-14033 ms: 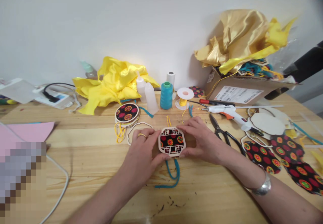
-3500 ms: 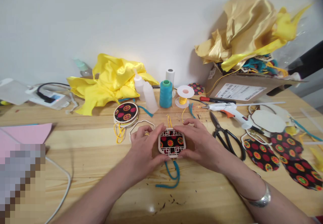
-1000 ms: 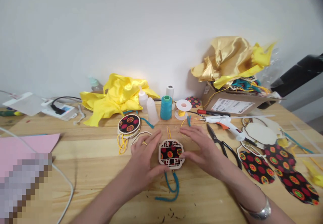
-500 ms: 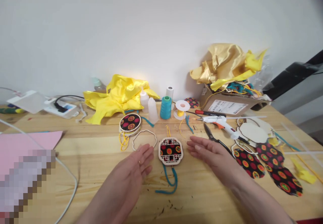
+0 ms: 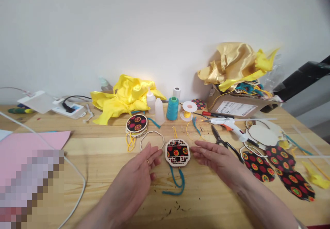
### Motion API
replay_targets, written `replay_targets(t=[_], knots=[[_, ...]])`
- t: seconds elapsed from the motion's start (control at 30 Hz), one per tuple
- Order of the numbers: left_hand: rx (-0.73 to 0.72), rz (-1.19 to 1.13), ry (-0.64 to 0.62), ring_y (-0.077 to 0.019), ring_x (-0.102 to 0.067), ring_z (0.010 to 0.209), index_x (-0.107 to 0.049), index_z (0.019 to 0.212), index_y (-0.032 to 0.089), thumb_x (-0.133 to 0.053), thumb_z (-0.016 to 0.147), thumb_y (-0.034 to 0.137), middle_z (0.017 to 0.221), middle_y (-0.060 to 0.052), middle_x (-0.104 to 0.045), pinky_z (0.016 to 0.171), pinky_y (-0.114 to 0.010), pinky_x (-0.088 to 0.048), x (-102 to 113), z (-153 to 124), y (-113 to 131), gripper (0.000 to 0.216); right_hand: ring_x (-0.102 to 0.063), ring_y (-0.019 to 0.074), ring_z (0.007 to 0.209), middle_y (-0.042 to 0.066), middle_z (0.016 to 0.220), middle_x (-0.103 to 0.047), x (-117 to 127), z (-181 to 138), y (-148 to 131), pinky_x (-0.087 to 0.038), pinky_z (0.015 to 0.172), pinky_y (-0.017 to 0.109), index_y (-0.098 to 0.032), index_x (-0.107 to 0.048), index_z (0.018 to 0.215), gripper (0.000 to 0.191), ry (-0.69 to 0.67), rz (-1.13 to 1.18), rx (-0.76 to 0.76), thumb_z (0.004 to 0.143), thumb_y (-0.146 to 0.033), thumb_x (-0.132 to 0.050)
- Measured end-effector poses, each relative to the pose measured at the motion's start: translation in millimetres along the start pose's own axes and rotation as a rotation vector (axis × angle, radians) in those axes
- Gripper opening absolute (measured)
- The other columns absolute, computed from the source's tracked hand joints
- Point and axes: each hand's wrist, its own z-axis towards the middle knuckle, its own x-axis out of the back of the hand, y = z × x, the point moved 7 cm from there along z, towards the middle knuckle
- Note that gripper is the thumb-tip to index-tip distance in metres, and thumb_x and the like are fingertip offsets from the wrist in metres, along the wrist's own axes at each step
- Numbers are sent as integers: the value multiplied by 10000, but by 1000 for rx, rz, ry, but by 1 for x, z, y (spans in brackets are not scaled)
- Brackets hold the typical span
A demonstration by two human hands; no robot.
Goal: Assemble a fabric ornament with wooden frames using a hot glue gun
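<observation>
A lobed wooden pendant with a lattice frame over dark patterned fabric lies flat on the table. Yellow cord sticks out of its top, and a teal cord trails from its bottom. To its left is my left hand, fingers stretched out, palm turned inward, holding nothing. My right hand rests on the other side in the same way, its fingertips close to the pendant's right edge. Just beyond the left fingers lies a thin wooden outline frame. Behind it sits a stack of round pieces with a yellow cord.
Scissors, a white glue gun and fabric cutouts lie at right. Teal thread, squeeze bottles and yellow satin stand along the wall. A cardboard box is back right; a white cable crosses the left.
The whole view has shifted slightly, so everything sits a little further right. Both hands stay spread on either side of the pendant, the fingertips slightly nearer to it.
</observation>
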Motion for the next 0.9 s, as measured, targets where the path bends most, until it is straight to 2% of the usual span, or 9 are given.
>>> replay_targets(t=[0.27, 0.5, 0.9], knots=[[64, -89, -27, -268, -416, 1190, -536, 1198, 166, -386, 862, 573, 1312, -85, -514, 878, -388, -336, -7, 1, -2, 548, -656, 132, 734, 106, 963, -726, -1, 3, 4, -466, 648, 242, -128, -640, 987, 417, 3, 25, -37, 609, -230, -783], [79, -164, -36, -260, -398, 1168, -551, 1159, 154, -421, 867, 548, 1274, -88, -533, 803, -363, -317, -11, 1, 0, 507, -656, 137, 734, 115, 958, -728, -3, 5, 6, -436, 610, 232, -122, -642, 977, 418, -11, 42, -47, 600, -229, -790], [71, -218, 0, -218, -457, 994, -600, 1088, 151, -443, 876, 499, 1208, -84, -573, 749, -340, -342, -7, 3, -2, 437, -657, 131, 704, 120, 931, -732, -2, 5, 5, -442, 592, 225, -106, -657, 938, 404, 12, 77, -53, 574, -205, -803]])
